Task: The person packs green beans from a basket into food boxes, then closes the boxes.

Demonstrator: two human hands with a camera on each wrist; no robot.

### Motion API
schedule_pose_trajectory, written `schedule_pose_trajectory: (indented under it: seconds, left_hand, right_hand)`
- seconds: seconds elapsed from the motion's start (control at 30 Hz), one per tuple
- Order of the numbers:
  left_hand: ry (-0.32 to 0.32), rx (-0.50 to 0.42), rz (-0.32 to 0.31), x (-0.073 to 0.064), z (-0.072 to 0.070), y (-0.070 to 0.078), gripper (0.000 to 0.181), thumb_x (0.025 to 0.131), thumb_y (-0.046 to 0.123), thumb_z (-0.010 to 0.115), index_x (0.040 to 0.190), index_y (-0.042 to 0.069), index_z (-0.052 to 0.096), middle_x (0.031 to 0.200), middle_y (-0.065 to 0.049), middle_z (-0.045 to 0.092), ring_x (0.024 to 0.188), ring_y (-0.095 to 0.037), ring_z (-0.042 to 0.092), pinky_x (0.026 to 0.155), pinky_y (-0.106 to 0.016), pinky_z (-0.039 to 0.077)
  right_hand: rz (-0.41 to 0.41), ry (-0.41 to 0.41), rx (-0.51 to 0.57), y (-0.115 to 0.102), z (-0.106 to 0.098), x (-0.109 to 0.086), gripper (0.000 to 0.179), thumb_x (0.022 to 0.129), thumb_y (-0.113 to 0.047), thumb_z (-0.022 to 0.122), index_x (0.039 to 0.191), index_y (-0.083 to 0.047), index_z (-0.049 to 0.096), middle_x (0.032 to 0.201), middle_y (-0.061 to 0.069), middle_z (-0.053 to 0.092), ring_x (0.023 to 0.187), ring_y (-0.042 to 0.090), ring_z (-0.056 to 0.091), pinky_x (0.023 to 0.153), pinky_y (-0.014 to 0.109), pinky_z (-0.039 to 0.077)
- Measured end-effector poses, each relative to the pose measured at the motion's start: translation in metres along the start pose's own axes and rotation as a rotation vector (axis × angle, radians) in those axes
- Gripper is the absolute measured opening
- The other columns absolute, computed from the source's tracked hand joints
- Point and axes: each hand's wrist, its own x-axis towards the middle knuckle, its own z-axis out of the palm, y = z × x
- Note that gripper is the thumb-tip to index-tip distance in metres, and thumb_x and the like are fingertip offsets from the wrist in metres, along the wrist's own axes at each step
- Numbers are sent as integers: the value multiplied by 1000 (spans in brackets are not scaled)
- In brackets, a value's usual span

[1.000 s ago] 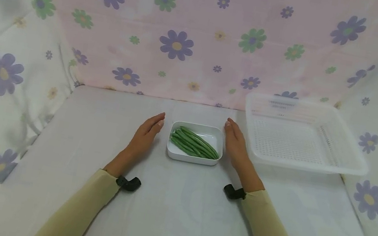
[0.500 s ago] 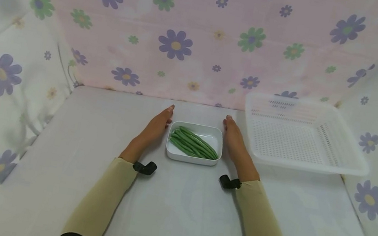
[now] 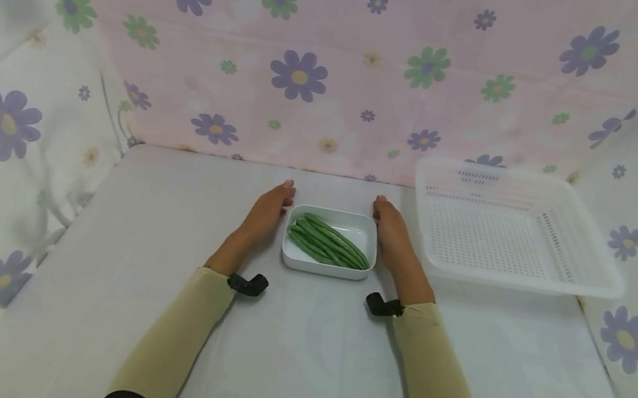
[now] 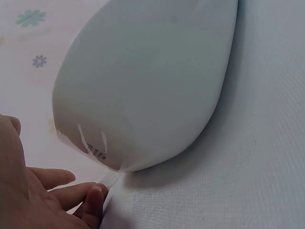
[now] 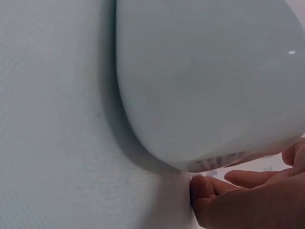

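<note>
You are sitting at a pale table [image 3: 300, 356] with a small white rectangular dish [image 3: 327, 267] straight ahead of you. The dish is holding a bundle of green beans [image 3: 330, 241], lying flat and packed side by side. Their long axis is running diagonally across the dish, from its far left corner toward its near right corner, with the tips pointing at those two corners.

Your left hand [image 3: 266, 213] is lying just beside the left wall of the dish, fingers straight and held together, fingertips reaching past the dish's far left corner. Your right hand [image 3: 392, 231] is mirroring it just beside the right wall of the dish, fingers likewise straight and together. Neither hand is curling around anything. In the left wrist view, your fingers [image 4: 76, 195] are lying close against the dish's [image 4: 143, 86] rounded outer wall; in the right wrist view, your fingers [image 5: 224, 183] are sitting right at the dish's [image 5: 209, 81] base. Whether either hand is actually pressing on the dish or only sitting next to it is hard to tell from these angles.

To the right of the dish, and a little farther from you, a larger white perforated basket [image 3: 587, 287] is resting on the table, with nothing showing inside it. Floral cloth [image 3: 297, 77] is hanging behind the dish and along both sides.
</note>
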Motion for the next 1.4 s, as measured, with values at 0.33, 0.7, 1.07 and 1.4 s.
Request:
schedule_pose_trajectory:
  seconds: [0.33,0.7,1.07,1.4]
  left_hand:
    - [23,4,1,-7,3,0,74,112,60,34,165,8,38,156,-18,51,142,-31,51,121,-46,39]
    - [99,-92,175,-10,5,6,66,114,48,41,161,3,42,162,-13,48,141,-34,56,115,-42,48]
    - [176,-121,275,-15,7,14,52,114,32,50,160,8,45,155,-10,50,133,-32,56,111,-35,51]
    - [400,-107,404,-23,8,31,36,109,17,62,144,14,67,135,-7,66,119,-25,63,91,-27,54]
  right_hand:
    - [-6,-26,57,-7,-2,-5,66,115,-44,36,168,-6,25,168,14,32,157,28,29,130,43,21]
    - [-191,-31,215,-14,0,-14,61,117,-32,35,167,0,21,171,16,27,158,30,26,128,40,28]
    - [-268,-35,245,-19,2,-20,60,116,-32,40,167,-6,22,171,12,22,159,26,22,129,39,25]
    - [-453,-10,266,-21,5,-26,49,117,-19,40,164,-5,35,162,16,31,155,29,32,127,46,31]
